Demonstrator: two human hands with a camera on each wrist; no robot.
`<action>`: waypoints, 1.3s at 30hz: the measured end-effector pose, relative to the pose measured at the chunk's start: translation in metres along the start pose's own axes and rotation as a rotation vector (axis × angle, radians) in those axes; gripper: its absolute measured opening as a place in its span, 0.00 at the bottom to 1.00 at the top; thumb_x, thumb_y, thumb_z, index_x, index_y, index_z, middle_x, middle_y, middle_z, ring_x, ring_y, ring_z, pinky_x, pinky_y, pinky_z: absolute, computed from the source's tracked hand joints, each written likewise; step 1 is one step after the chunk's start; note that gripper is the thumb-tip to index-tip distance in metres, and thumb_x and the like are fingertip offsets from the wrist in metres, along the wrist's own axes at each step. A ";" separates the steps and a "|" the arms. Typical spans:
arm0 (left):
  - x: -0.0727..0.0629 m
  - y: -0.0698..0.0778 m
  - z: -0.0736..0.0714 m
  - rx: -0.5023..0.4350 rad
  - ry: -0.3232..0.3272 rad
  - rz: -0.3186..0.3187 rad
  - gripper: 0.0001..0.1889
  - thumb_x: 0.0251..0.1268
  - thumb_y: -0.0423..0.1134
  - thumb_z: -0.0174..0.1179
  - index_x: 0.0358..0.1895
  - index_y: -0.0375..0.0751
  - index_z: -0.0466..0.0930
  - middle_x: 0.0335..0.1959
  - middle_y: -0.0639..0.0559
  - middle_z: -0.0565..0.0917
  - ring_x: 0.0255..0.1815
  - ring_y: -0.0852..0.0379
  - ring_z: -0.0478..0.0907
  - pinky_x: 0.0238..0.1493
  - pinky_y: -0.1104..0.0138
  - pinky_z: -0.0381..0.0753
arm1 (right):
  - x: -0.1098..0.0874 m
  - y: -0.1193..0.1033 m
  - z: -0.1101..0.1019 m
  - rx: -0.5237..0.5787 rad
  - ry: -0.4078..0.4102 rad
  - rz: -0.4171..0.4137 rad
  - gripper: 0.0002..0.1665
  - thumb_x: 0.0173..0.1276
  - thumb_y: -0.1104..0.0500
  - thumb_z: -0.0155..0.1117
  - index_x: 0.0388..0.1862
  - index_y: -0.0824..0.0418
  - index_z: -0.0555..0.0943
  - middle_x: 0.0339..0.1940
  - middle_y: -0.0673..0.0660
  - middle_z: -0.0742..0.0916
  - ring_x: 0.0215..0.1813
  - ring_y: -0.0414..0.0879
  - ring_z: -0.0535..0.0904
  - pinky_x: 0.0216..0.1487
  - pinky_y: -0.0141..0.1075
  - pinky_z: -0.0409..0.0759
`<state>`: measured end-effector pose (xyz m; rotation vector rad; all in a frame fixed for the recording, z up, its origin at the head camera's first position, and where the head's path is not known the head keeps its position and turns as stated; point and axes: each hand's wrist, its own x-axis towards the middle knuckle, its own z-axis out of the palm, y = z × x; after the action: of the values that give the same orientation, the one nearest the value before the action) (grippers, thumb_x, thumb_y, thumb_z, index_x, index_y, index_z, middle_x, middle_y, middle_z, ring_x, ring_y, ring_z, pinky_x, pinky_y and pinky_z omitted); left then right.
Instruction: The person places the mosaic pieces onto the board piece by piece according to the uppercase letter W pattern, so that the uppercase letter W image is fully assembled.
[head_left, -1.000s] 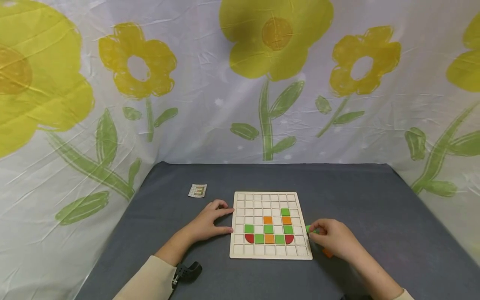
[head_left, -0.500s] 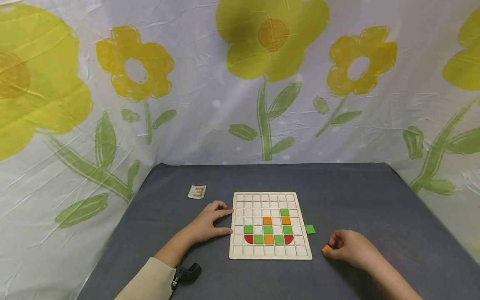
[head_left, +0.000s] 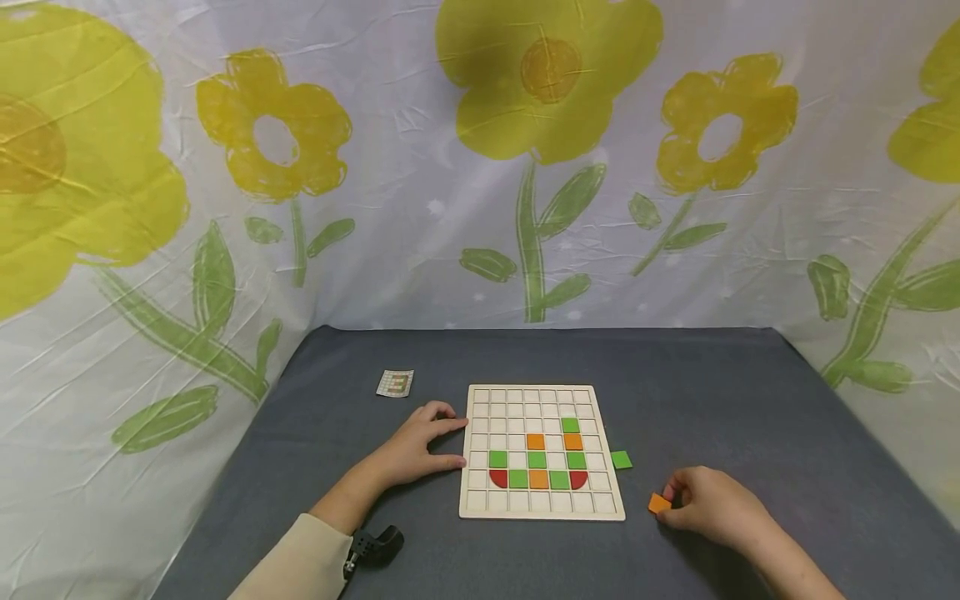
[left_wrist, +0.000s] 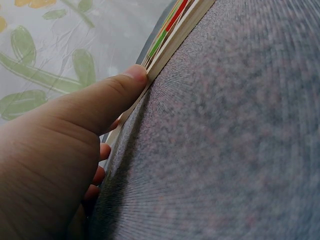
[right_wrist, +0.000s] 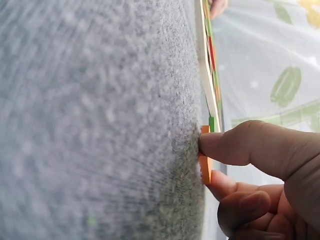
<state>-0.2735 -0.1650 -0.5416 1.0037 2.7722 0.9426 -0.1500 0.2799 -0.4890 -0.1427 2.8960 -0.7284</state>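
Observation:
A pale wooden grid board [head_left: 497,501] lies on the table with green and orange square tiles and two red rounded ones in its cells. At its left edge, my left hand [head_left: 418,442] touches the side with thumb and index finger spread; the left wrist view has the thumb [left_wrist: 112,97] against the rim. To the right of the board, apart from it, my right hand [head_left: 716,507] pinches an orange square tile [head_left: 658,503] at the tabletop. In the right wrist view the thumb presses that tile's side [right_wrist: 205,171]. A loose green tile [head_left: 621,460] lies beside the board's right edge.
A small printed card [head_left: 394,383] with a grid pattern lies at the back left of the dark grey tabletop [head_left: 697,383]. Behind the table hangs a flower-printed sheet [head_left: 390,208]. A black device [head_left: 375,546] is strapped on the left wrist.
My right hand has left the green tile by the board and moved right and nearer to the orange tile, which it now pinches, shifted slightly right. My left hand has stayed put.

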 end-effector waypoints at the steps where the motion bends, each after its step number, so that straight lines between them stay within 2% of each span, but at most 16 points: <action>1: 0.000 0.000 0.000 0.000 0.000 -0.001 0.37 0.62 0.58 0.73 0.71 0.44 0.78 0.62 0.50 0.72 0.62 0.49 0.67 0.63 0.47 0.68 | 0.000 0.000 0.000 -0.002 0.002 -0.006 0.12 0.48 0.54 0.79 0.26 0.51 0.81 0.16 0.46 0.74 0.19 0.40 0.66 0.23 0.35 0.61; 7: 0.001 -0.002 0.001 0.021 -0.001 -0.003 0.37 0.62 0.59 0.72 0.71 0.45 0.78 0.63 0.50 0.71 0.62 0.49 0.67 0.63 0.48 0.68 | 0.001 -0.003 -0.004 -0.021 0.027 -0.027 0.10 0.47 0.57 0.77 0.27 0.51 0.82 0.16 0.46 0.74 0.20 0.40 0.67 0.23 0.35 0.62; 14: 0.000 -0.002 0.002 0.018 0.003 -0.006 0.36 0.62 0.58 0.72 0.71 0.45 0.78 0.62 0.50 0.71 0.62 0.49 0.67 0.63 0.47 0.68 | 0.010 -0.014 -0.015 -0.003 0.016 -0.022 0.12 0.50 0.59 0.76 0.35 0.56 0.85 0.19 0.48 0.74 0.22 0.42 0.67 0.26 0.36 0.63; 23: 0.001 -0.001 0.001 0.018 -0.001 -0.005 0.36 0.63 0.58 0.72 0.71 0.45 0.78 0.62 0.50 0.71 0.62 0.49 0.67 0.62 0.47 0.68 | 0.022 -0.044 -0.024 -0.010 0.022 -0.072 0.10 0.54 0.58 0.76 0.35 0.55 0.85 0.18 0.49 0.74 0.21 0.41 0.65 0.25 0.35 0.60; 33: -0.001 -0.001 0.000 0.017 0.003 0.005 0.36 0.63 0.59 0.71 0.71 0.45 0.78 0.63 0.50 0.71 0.62 0.49 0.67 0.62 0.48 0.69 | 0.050 -0.082 -0.024 -0.057 0.012 -0.179 0.09 0.58 0.57 0.77 0.35 0.54 0.86 0.18 0.47 0.74 0.21 0.40 0.66 0.26 0.36 0.62; 39: -0.001 -0.001 0.000 0.018 0.002 0.013 0.36 0.63 0.59 0.71 0.70 0.45 0.78 0.63 0.49 0.71 0.62 0.49 0.67 0.63 0.48 0.69 | 0.063 -0.100 -0.020 -0.052 -0.018 -0.181 0.10 0.57 0.57 0.77 0.37 0.56 0.87 0.19 0.49 0.75 0.21 0.41 0.65 0.25 0.36 0.62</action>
<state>-0.2734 -0.1663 -0.5422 1.0243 2.7847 0.9221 -0.2104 0.1936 -0.4319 -0.4194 2.9127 -0.6754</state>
